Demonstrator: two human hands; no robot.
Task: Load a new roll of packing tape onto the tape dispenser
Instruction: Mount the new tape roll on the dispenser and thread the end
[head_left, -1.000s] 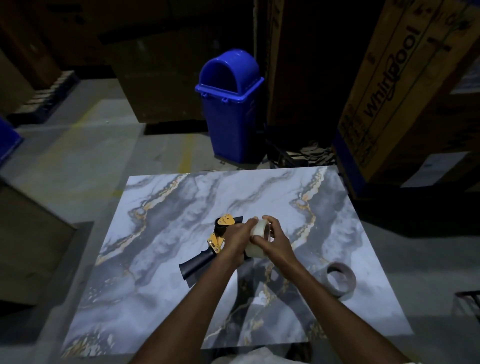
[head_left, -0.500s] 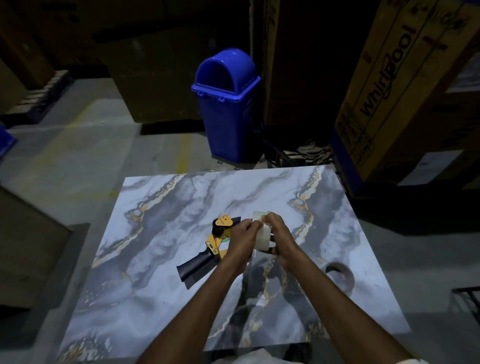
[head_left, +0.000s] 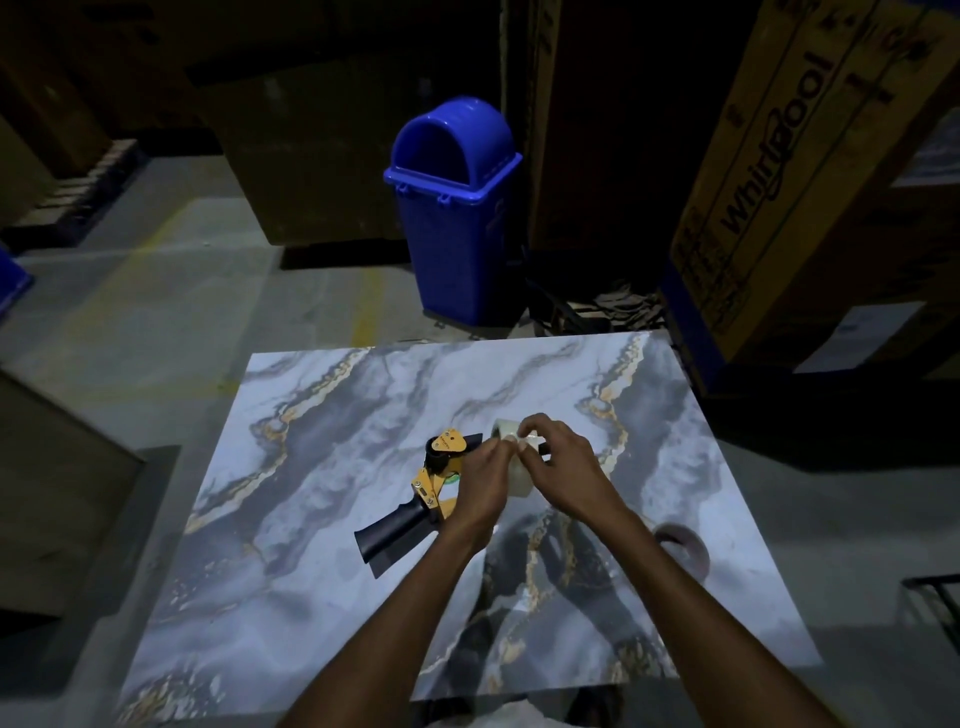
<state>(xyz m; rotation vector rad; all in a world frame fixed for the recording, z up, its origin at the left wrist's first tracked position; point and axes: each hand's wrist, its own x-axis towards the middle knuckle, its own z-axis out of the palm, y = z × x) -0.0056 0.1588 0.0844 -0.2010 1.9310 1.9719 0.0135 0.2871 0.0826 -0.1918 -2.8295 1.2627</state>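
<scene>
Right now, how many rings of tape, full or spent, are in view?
2. A clear roll, held between the left hand and right hand beside the dispenser; a darker ring lying flat near the right edge of the table. Whether it has tape left is unclear.

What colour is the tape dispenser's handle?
The handle is black, joined to a yellow-orange frame; clearest in the head view.

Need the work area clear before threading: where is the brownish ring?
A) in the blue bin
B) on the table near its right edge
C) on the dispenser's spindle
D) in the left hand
B: the brownish ring lies on the marble table near its right edge, apart from the tape dispenser.
</scene>
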